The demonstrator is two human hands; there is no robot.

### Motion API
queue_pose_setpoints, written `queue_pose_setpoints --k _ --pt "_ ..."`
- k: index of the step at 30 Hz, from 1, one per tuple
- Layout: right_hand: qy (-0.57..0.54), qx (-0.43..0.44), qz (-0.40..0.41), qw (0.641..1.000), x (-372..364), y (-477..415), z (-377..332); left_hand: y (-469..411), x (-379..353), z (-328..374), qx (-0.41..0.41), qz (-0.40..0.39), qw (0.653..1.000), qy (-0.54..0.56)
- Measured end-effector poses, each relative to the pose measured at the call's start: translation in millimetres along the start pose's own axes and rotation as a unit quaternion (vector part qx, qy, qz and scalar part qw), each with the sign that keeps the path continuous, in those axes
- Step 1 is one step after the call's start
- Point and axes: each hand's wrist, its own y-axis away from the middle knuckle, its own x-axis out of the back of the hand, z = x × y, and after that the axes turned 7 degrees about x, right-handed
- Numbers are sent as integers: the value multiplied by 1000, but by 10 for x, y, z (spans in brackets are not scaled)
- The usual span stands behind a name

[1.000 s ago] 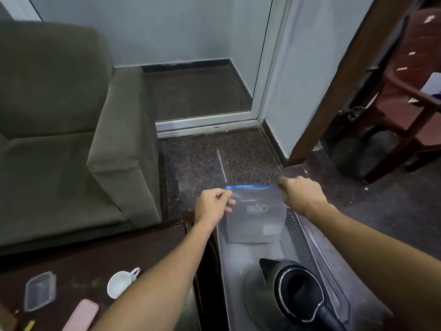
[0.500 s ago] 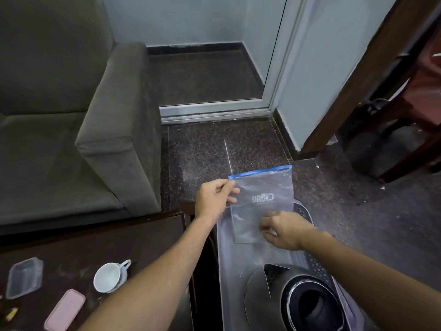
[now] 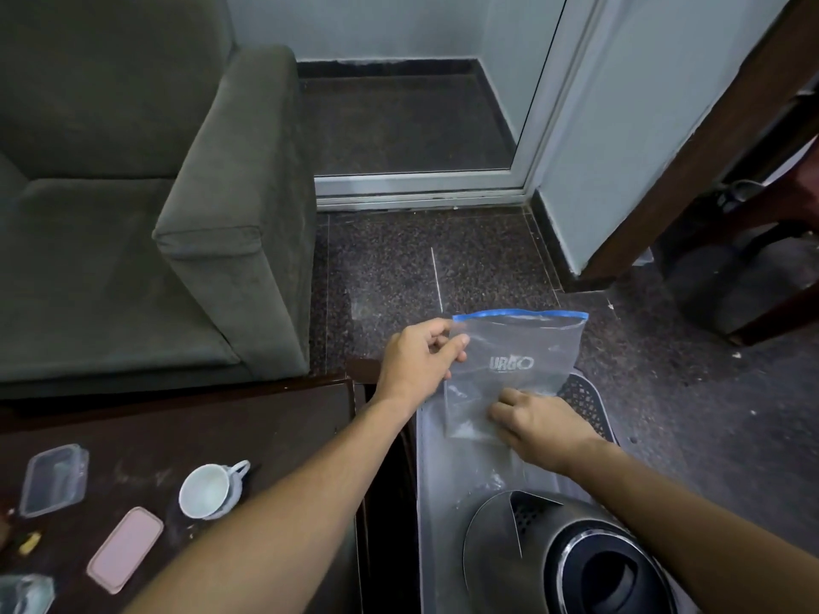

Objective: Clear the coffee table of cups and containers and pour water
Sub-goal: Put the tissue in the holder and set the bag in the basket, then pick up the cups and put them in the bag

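Observation:
A clear zip bag (image 3: 520, 347) with a blue top strip and white lettering hangs upright over a grey plastic tray (image 3: 438, 471). My left hand (image 3: 421, 361) pinches the bag's upper left corner. My right hand (image 3: 538, 421) presses on the bag's lower part, fingers closed around its bottom edge. A steel kettle (image 3: 532, 547) with its black lid ring open sits in the tray near me. On the dark coffee table (image 3: 221, 436) lie a white cup (image 3: 208, 489) on its side and a clear plastic container (image 3: 53, 478).
A pink phone (image 3: 126, 547) and another clear container (image 3: 24, 593) lie at the table's near left. A grey-green armchair (image 3: 177, 214) stands behind the table. A glass door and wall corner are ahead, a wooden chair leg at the right.
My right hand let go of the bag's top right corner and dropped to its lower part. The view tilted down and left, and the bag's top now stands open a little.

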Motion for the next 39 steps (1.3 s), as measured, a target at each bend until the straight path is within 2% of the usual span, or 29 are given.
queue_pose_setpoints --k 5,10,16,21,24,29,32,35,39 --pt "12 18 -26 999 12 19 -37 3 -27 10 -9 -9 998 -54" --pt "-2 11 -9 1000 97 49 -29 58 -3 -4 -7 -20 998 -51" --pt "-19 20 -30 999 279 51 -16 154 124 -55 4 -14 999 -34" --pt "-35 17 -62 997 502 -30 -65 302 428 -143 15 30 999 -40" --pt "-23 -6 -40 999 769 -142 -239 443 708 -267 19 59 997 -41" --pt "-23 10 81 996 1336 -574 -1050 758 1425 -434 40 121 991 -41" --pt "-46 17 99 994 1565 -984 -1776 984 2032 -484 68 159 983 -58" --pt "-117 13 134 984 1657 -1317 -2591 1255 2706 -570 112 199 968 -99" --pt "-172 11 102 980 1676 -1657 -3639 1614 3517 -746 174 229 945 -155"
